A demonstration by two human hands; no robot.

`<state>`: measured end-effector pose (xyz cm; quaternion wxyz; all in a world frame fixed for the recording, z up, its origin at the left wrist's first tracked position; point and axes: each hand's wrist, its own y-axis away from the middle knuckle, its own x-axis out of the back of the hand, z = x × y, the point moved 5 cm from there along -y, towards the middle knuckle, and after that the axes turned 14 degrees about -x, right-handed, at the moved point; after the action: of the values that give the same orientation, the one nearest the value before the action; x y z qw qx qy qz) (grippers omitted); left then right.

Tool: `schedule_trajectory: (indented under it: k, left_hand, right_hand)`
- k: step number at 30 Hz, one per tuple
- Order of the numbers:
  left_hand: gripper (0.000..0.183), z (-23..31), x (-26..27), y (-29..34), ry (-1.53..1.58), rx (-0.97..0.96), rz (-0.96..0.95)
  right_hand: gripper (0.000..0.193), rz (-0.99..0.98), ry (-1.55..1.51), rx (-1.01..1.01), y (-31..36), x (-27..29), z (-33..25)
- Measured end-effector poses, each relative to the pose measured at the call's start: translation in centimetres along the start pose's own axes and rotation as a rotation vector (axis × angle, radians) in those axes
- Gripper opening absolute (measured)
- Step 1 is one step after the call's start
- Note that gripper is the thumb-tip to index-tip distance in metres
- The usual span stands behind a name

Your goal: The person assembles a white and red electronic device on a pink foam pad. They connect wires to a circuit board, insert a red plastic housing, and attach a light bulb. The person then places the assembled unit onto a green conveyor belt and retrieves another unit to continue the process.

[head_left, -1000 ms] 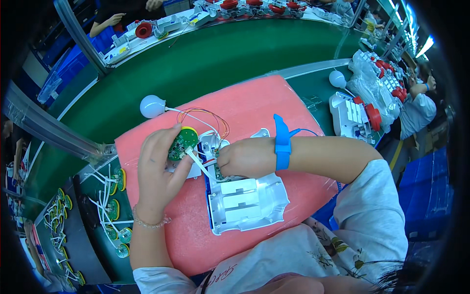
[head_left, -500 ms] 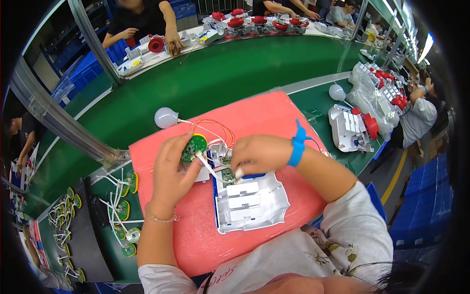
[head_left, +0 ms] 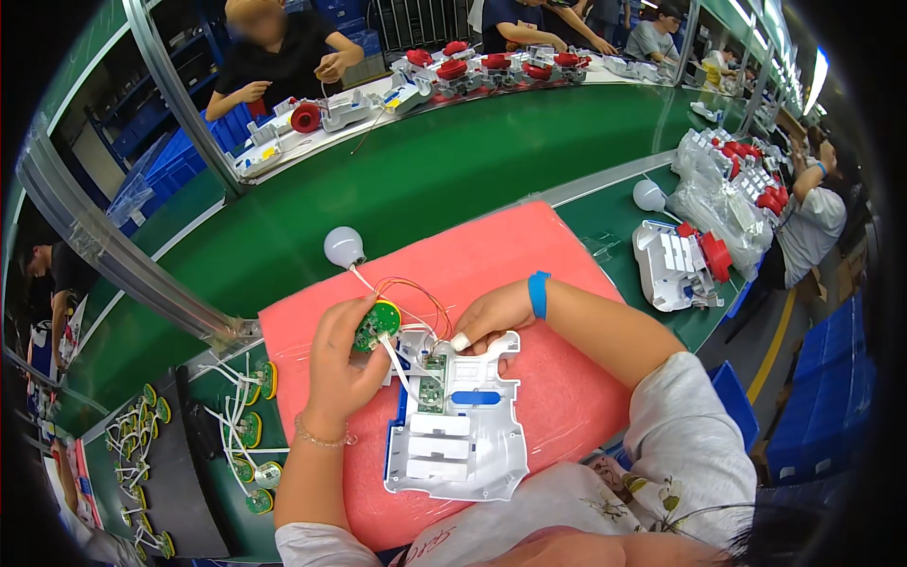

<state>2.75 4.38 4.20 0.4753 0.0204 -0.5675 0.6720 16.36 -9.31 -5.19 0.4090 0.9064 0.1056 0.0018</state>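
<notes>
My left hand (head_left: 333,373) is closed on a round green circuit board (head_left: 379,321) with a yellow rim, pinched between thumb and fingers. A white cable (head_left: 397,367) runs from it to a narrow green board (head_left: 432,386) inside a white plastic housing (head_left: 496,444). My right hand (head_left: 499,310) grips the housing's far edge, its white-covered thumb on top and some fingers hidden beneath. Red and yellow wires (head_left: 433,302) loop above the housing. Beyond them, a white bulb-shaped part (head_left: 344,246) hangs over the far edge of the pink foam mat (head_left: 567,378).
Several round boards with white cables (head_left: 248,430) lie on the left, beside a black sheet (head_left: 179,472). To the right are another white housing with red parts (head_left: 673,266) and a plastic-wrapped pile (head_left: 723,222). A green conveyor belt (head_left: 453,161) curves past; co-workers sit across it.
The housing has come nearer to me and turned slightly. My right hand has left the inner board for the housing's far edge. My left hand keeps the round board.
</notes>
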Motion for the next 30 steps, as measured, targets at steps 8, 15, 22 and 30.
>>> schedule_trajectory:
  k: [8, 15, 22, 30]
  left_hand:
    - [0.047, -0.5, 0.0, 0.1, 0.033, -0.012, 0.035]
    - [0.046, -0.5, 0.5, 0.0, 0.041, 0.002, 0.059]
    - [0.044, -0.6, 0.5, 0.3, 0.058, -0.053, -0.038]
    - [0.048, 0.0, 0.6, -0.2, -0.031, -0.142, -0.125]
  right_hand:
    - [0.037, 0.027, -0.098, -0.036, -1.7, -2.3, -0.5]
    - [0.032, -0.032, -0.312, 0.086, -3.2, -5.6, -1.1]
    - [0.034, 0.013, -0.399, 0.182, -4.4, -6.6, -1.8]
    - [0.031, -0.072, -0.496, 0.289, -5.9, -6.6, -1.1]
